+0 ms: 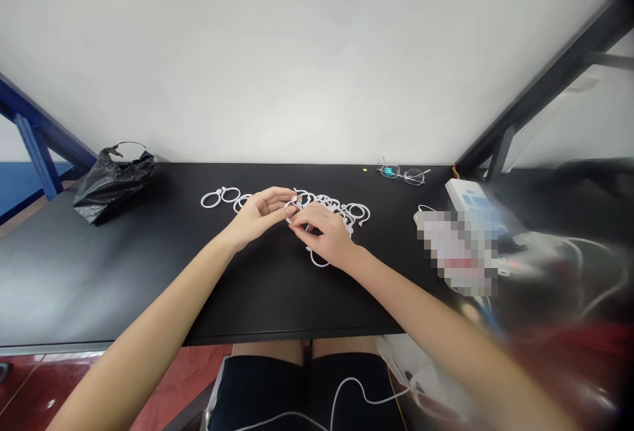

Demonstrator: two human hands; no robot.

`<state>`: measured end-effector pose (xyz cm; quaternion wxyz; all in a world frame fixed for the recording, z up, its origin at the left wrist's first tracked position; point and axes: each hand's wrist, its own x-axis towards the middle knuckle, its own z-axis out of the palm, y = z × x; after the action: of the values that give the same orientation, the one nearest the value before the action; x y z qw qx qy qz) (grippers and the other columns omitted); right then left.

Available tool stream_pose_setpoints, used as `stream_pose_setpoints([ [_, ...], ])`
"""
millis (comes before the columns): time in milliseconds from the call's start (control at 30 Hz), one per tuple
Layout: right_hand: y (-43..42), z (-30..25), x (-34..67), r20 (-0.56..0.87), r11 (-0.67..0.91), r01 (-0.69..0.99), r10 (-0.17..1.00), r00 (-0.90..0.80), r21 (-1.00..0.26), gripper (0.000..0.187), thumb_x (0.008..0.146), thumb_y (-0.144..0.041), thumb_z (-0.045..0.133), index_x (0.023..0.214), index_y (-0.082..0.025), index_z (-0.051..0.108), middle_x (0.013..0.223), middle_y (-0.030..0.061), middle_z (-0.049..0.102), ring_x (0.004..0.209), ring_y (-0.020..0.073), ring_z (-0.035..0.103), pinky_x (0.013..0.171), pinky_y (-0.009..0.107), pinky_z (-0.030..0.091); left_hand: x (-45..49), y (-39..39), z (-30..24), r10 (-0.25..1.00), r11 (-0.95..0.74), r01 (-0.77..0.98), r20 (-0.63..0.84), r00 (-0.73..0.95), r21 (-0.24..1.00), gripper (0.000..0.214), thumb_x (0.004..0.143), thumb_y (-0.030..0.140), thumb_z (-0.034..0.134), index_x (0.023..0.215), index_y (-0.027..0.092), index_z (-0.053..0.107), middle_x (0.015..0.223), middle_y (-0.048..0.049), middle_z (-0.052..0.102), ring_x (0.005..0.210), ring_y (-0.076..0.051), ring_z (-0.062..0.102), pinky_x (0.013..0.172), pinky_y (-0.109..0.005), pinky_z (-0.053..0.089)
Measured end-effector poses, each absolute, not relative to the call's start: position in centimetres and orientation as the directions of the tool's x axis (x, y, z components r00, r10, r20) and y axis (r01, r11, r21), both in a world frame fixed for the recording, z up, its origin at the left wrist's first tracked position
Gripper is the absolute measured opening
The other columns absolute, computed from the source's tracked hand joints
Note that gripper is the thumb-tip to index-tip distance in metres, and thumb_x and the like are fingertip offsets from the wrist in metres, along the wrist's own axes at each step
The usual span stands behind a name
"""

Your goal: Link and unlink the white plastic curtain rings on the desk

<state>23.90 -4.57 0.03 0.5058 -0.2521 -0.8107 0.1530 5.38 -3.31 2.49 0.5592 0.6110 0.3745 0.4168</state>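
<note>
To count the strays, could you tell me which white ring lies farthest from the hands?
The leftmost white ring, on the side of the black plastic bag. It lies clear of the left hand; the rest lie nearer it.

white plastic rings (347, 210), matt black table (198, 266)

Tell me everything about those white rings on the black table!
The white rings look like thin plastic loops, some with a small tab. They lie in a tangled heap near the middle of the black table, with a few strung out to the left. The left hand and right hand meet over the heap, fingertips pinching one ring.
</note>
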Motion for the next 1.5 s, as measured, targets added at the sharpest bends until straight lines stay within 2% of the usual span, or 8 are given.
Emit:
stream_pose_setpoints([
  [233, -4.9, 0.3, 24.0, 0.718, 0.794, 0.239, 0.608, -0.339, -0.559, 0.015, 0.093, -0.023, 0.053, 0.08, -0.024, 0.061, 0.081, 0.0029, 0.069, 0.075, 0.0163, 0.064, 0.059, 0.029, 0.055, 5.4, -3.4, 2.3, 0.892, 0.084, -0.117, -0.022, 0.452, 0.99, 0.04, 0.084, 0.042, 0.069, 0.119, 0.024, 0.062, 0.113, -0.0062, 0.07, 0.1, -0.02, 0.068, 0.09, -0.038, 0.056],
  [367, -5.0, 0.1, 23.9, 0.669, 0.77, 0.245, 0.635, -0.386, -0.589, 0.016, 0.093, -0.024, 0.052, 0.078, -0.023, 0.06, 0.081, 0.0018, 0.068, 0.069, 0.0128, 0.062, 0.062, 0.028, 0.057, 5.4, -3.3, 2.0, 0.866, 0.13, -0.085, -0.071, 0.495, 0.988, 0.042, 0.084, 0.043, 0.07, 0.12, 0.022, 0.063, 0.109, -0.007, 0.07, 0.097, -0.02, 0.068, 0.085, -0.036, 0.058],
  [533, -5.0, 0.4, 23.9, 0.66, 0.713, 0.167, 0.697, -0.281, -0.681, 0.005, 0.086, -0.02, 0.056, 0.086, -0.022, 0.061, 0.088, 0.0036, 0.067, 0.076, 0.014, 0.066, 0.059, 0.024, 0.058, 5.2, -3.1, 1.8, 0.894, 0.058, -0.013, -0.046, 0.446, 0.998, 0.038, 0.076, 0.034, 0.078, 0.111, 0.021, 0.069, 0.112, -0.0068, 0.071, 0.103, -0.023, 0.067, 0.086, -0.034, 0.057],
  [667, -5.2, 1.1, 24.0, 0.521, 0.545, 0.129, 0.834, -0.184, -0.828, 0.01, 0.084, -0.024, 0.063, 0.093, -0.021, 0.062, 0.091, 0.0037, 0.068, 0.078, 0.0147, 0.067, 0.059, 0.024, 0.057, 5.2, -3.2, 1.7, 0.896, 0.007, -0.015, 0.001, 0.445, 1.0, 0.041, 0.07, 0.025, 0.083, 0.109, 0.021, 0.07, 0.107, -0.0056, 0.074, 0.105, -0.024, 0.068, 0.097, -0.039, 0.054],
  [800, -5.1, 1.2, 24.0, 0.427, 0.445, 0.103, 0.89, -0.161, -0.889, 0.016, 0.085, -0.031, 0.066, 0.098, -0.022, 0.062, 0.088, 0.0032, 0.069, 0.08, 0.0159, 0.068, 0.061, 0.025, 0.056, 5.3, -3.3, 1.5, 0.889, -0.017, -0.028, 0.028, 0.456, 0.999, 0.043, 0.068, 0.022, 0.084, 0.108, 0.019, 0.07, 0.104, -0.0067, 0.074, 0.102, -0.025, 0.069, 0.093, -0.041, 0.056],
  [1033, -4.9, 0.9, 24.0, 0.406, 0.426, 0.066, 0.89, -0.206, -0.902, 0.017, 0.087, -0.037, 0.064, 0.084, -0.02, 0.068, 0.081, 0.0033, 0.068, 0.076, 0.0167, 0.069, 0.067, 0.031, 0.059, 5.3, -3.3, 1.5, 0.867, -0.046, -0.029, 0.054, 0.495, 0.999, 0.045, 0.068, 0.021, 0.083, 0.111, 0.016, 0.069, 0.095, -0.0079, 0.075, 0.094, -0.025, 0.072, 0.089, -0.042, 0.059],
  [1333, -4.9, 0.9, 24.1, 0.428, 0.454, 0.085, 0.877, -0.219, -0.887, 0.017, 0.089, -0.036, 0.062, 0.083, -0.021, 0.066, 0.078, 0.0024, 0.068, 0.073, 0.0163, 0.069, 0.072, 0.032, 0.059, 5.5, -3.5, 1.8, 0.866, -0.085, 0.024, 0.062, 0.496, 0.996, 0.042, 0.068, 0.024, 0.083, 0.107, 0.016, 0.071, 0.096, -0.0079, 0.074, 0.095, -0.024, 0.07, 0.085, -0.039, 0.059],
  [1500, -4.4, 0.6, 24.2, 0.435, 0.467, 0.166, 0.879, -0.197, -0.868, 0.01, 0.088, -0.029, 0.061, 0.09, -0.022, 0.067, 0.089, 0.0034, 0.07, 0.073, 0.0148, 0.068, 0.065, 0.028, 0.057, 5.3, -3.1, 1.9, 0.89, -0.287, 0.196, 0.186, 0.417, 0.937, 0.04, 0.072, 0.033, 0.079, 0.108, 0.019, 0.071, 0.107, -0.0089, 0.07, 0.093, -0.022, 0.067, 0.081, -0.036, 0.056],
])
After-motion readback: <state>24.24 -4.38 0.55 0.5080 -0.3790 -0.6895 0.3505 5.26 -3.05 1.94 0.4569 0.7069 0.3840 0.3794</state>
